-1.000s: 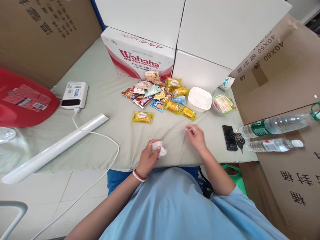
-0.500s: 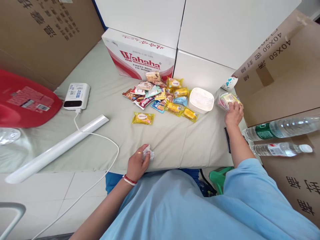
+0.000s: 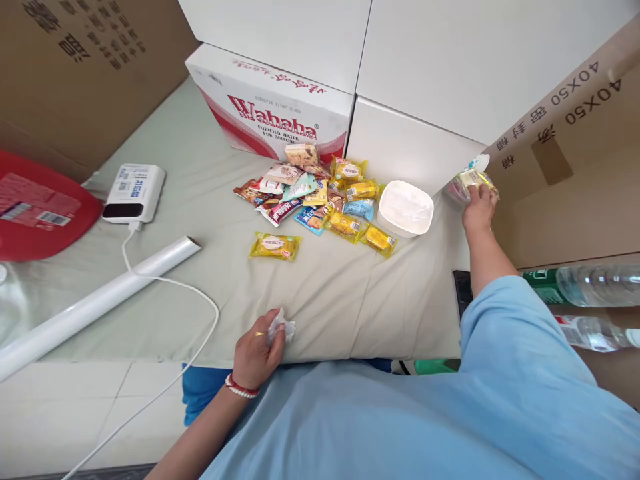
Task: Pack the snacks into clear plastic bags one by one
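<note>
My left hand [image 3: 260, 348] rests near the front edge of the cloth-covered surface [image 3: 325, 293], fingers closed round a crumpled white tissue or plastic scrap [image 3: 281, 329]. At the far right, my right hand [image 3: 479, 205] grips a shiny clear packet with pink and yellow colours [image 3: 471, 179]; its contents are unclear. Behind the packet a white cup with a blue pattern [image 3: 481, 162] is partly hidden. Left of that hand stands a white plastic tub [image 3: 405, 208]. A pile of wrapped snacks [image 3: 310, 190] lies beside the tub, and one yellow-wrapped cake [image 3: 275, 246] sits apart in front.
A Wahaha water carton [image 3: 273, 110] stands behind the snacks. To the left are a white power bank [image 3: 134, 193] with a cable, a white tube [image 3: 100, 303] and a red container [image 3: 45, 207]. Plastic bottles [image 3: 590, 285] lie at right by a cardboard box [image 3: 565, 167].
My right hand has moved back with the packet, close against the patterned cup, which is now more covered. My left hand keeps the crumpled scrap. The camera view has shifted.
</note>
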Motion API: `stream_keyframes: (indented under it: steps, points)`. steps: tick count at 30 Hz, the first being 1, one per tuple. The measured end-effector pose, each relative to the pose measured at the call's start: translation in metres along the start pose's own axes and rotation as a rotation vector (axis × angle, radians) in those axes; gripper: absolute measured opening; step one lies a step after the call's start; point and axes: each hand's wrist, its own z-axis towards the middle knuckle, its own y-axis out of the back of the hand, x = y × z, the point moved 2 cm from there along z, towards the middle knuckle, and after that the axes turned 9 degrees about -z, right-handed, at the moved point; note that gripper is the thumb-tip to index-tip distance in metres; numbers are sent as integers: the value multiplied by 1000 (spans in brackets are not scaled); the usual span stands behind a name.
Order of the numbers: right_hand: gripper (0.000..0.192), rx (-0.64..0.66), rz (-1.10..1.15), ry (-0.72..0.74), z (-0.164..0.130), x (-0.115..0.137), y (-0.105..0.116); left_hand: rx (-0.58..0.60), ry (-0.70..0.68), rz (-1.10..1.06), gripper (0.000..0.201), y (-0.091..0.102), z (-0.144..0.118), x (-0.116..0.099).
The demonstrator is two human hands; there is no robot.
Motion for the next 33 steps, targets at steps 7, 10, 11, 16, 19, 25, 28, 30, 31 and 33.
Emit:
stream_keyframes:
  steps: [7,10,11,16,19,25,28,30,31,33]
  points:
    - [52,32,-26,22,38,4,-2,-25,-37,45,31,0,0,-2]
    - [50,42,-40,34,56,7,0,-34,-21,52,31,-1,-2,0]
    - [49,47,-46,36,62,8,1,-42,-13,51,31,-1,-3,0]
    - [50,106,-86,25,86,14,9,-55,116,25,33,-4,-8,5]
    - [57,144,-124,-16,84,14,13,-64,206,-20,38,-3,-9,4]
    - [81,-166,78,-145,20,12,31,106,312,-284,50,8,3,-5]
    - [39,-279,354,-156,-59,35,43,154,356,-439,38,12,10,-8]
    - [24,-152,596,-105,-128,68,54,179,415,-509,32,12,14,-11]
    - [22,-33,716,-43,-165,91,62,188,444,-542,30,12,15,-13]
    - [19,243,923,124,-238,143,81,192,492,-612,27,9,18,-17]
